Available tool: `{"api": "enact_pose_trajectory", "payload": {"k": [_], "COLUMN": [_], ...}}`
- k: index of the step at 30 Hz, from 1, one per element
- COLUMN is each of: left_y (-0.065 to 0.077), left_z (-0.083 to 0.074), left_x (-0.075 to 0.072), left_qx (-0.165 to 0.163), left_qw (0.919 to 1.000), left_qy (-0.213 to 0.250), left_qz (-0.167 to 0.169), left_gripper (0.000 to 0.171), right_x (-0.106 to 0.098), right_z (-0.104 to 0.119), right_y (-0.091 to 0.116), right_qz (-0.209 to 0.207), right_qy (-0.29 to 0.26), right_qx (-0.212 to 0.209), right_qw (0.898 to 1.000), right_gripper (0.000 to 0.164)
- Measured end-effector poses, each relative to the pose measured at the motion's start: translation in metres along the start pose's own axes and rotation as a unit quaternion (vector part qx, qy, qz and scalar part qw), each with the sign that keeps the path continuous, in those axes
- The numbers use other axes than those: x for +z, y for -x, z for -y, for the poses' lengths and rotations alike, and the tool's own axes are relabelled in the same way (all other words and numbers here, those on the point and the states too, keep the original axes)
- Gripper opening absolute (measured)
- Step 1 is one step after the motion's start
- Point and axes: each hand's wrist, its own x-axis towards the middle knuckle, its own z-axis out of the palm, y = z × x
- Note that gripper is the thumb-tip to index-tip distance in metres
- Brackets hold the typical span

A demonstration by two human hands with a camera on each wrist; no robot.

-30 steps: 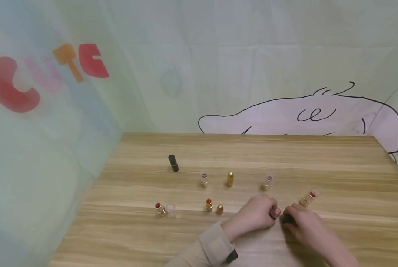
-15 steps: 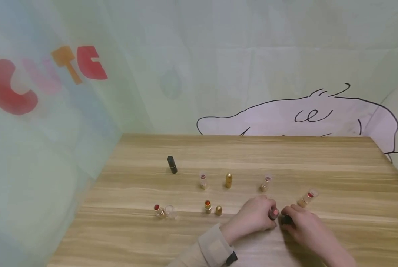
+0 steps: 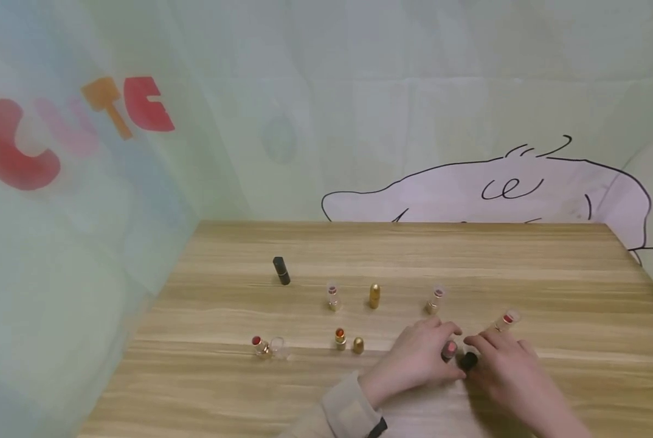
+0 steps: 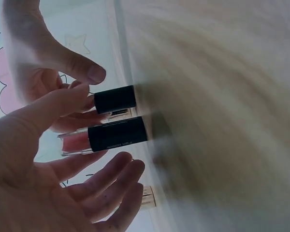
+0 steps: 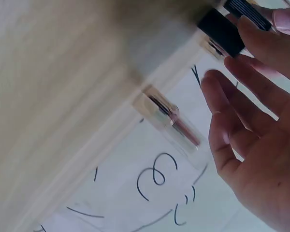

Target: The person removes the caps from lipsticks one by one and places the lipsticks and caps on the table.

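Observation:
A lipstick (image 4: 118, 134) with a black base and a pink tip under a clear sleeve stands upright on the wooden table. My left hand (image 3: 414, 358) surrounds it, thumb and fingers spread apart. Close beside it stands a short black cap (image 4: 115, 99), also upright. Around that cap my right hand (image 3: 509, 371) has loosened, its thumb lifted off to one side in the left wrist view. In the right wrist view the black cap (image 5: 221, 32) overlaps the right thumb's edge, while the other fingers hang loosely bent.
Two clear-capped lipsticks (image 3: 435, 299) (image 3: 506, 320) stand beyond my hands. Leftward are a gold bullet-shaped lipstick (image 3: 374, 296), an uncapped orange-red lipstick (image 3: 340, 339), its gold cap (image 3: 358, 345), another clear-capped lipstick (image 3: 333, 298), a red lipstick (image 3: 260, 345), its clear cap (image 3: 278, 348) and a black tube (image 3: 281, 271).
Fingers of both hands have opened away from the pink-tipped lipstick and the black cap, leaving both standing on the table. The head view has shifted slightly.

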Motion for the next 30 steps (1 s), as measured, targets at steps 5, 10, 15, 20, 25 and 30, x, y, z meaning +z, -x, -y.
{"api": "enact_pose_trajectory", "payload": {"k": [5,10,15,20,25,30], "left_y": [0.002,0.003,0.002,-0.009,-0.029,-0.048], "left_z": [-0.004,-0.010,-0.020,-0.029,-0.028,-0.025], "left_x": [-0.003,-0.007,-0.012,-0.019,-0.036,-0.045], "left_qx": [0.011,0.022,0.020,0.027,0.039,0.066], "left_qw": [0.9998,0.9990,0.9979,0.9968,0.9947,0.9945], "left_qy": [0.003,0.016,0.032,0.038,0.088,0.078], "left_qz": [-0.018,-0.036,-0.053,-0.064,-0.037,0.025], "left_gripper": [0.064,0.065,0.064,0.063,0.051,0.042], "right_x": [-0.016,-0.032,-0.043,-0.042,-0.036,-0.032], "right_z": [-0.003,-0.010,-0.022,-0.036,-0.044,-0.045], "right_y": [0.002,0.002,-0.002,-0.009,-0.018,-0.023], "right_qz": [0.002,-0.008,-0.044,-0.053,-0.047,-0.027], "right_qy": [-0.004,-0.011,-0.024,-0.036,-0.054,-0.069], "right_qx": [0.010,0.022,0.027,0.047,0.055,0.074], "right_qw": [1.000,1.000,0.998,0.997,0.996,0.994], "right_gripper": [0.054,0.059,0.058,0.055,0.046,0.041]}}
